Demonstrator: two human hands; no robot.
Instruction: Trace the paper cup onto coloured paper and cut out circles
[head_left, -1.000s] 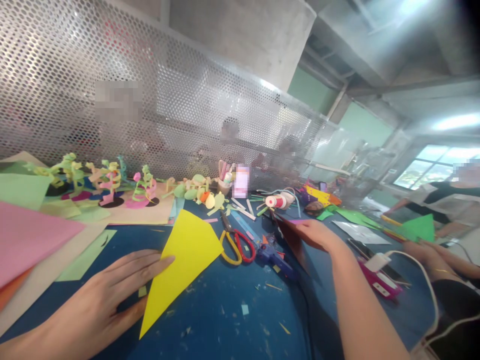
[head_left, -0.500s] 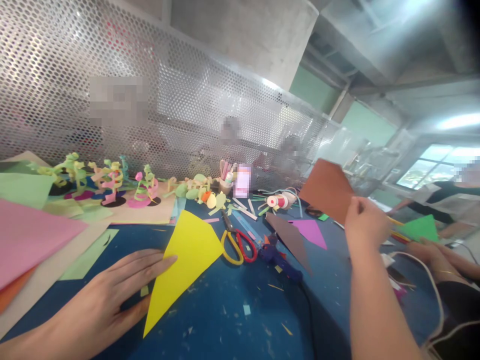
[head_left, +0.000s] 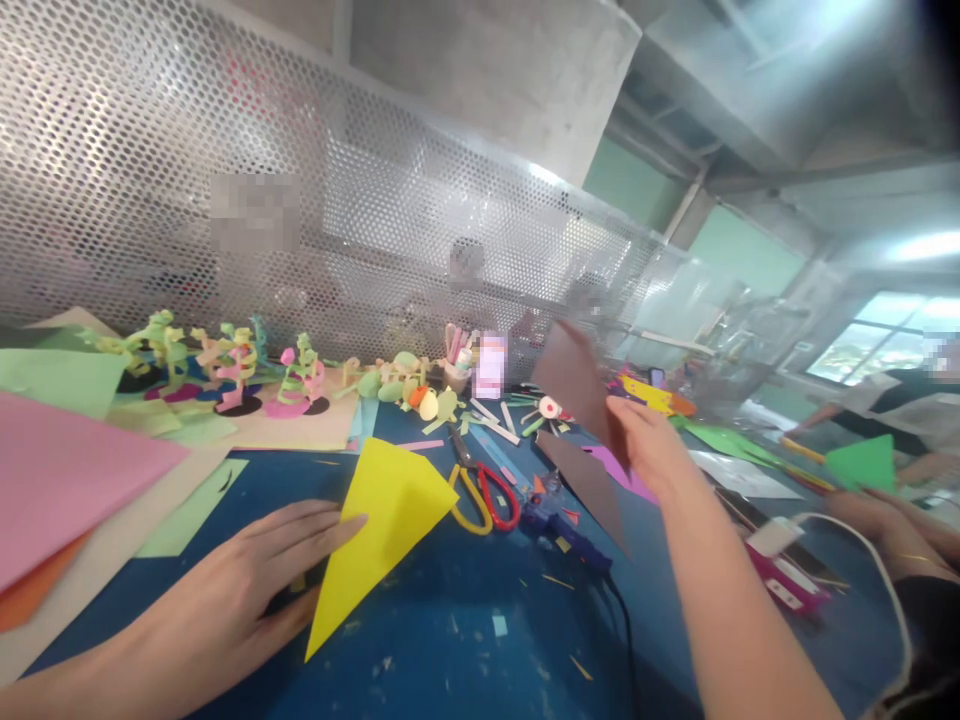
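Right hand (head_left: 646, 448) — fingers pinched on brown paper (head_left: 574, 385); half a second ago that sheet was held higher and further right, now it has swung back over the blue table (head_left: 480, 650), above a second brown piece (head_left: 589, 485) beside the glue gun (head_left: 562, 520). Left hand (head_left: 247, 590) — unmoved, flat, fingers spread, pressing the yellow triangle (head_left: 382, 525) near the scissors (head_left: 480, 495).

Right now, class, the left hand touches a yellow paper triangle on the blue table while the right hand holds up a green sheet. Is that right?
Not quite. In the head view the right hand holds up a brown sheet, not a green one. The rest stands: the left hand touches the yellow paper triangle on the blue table.
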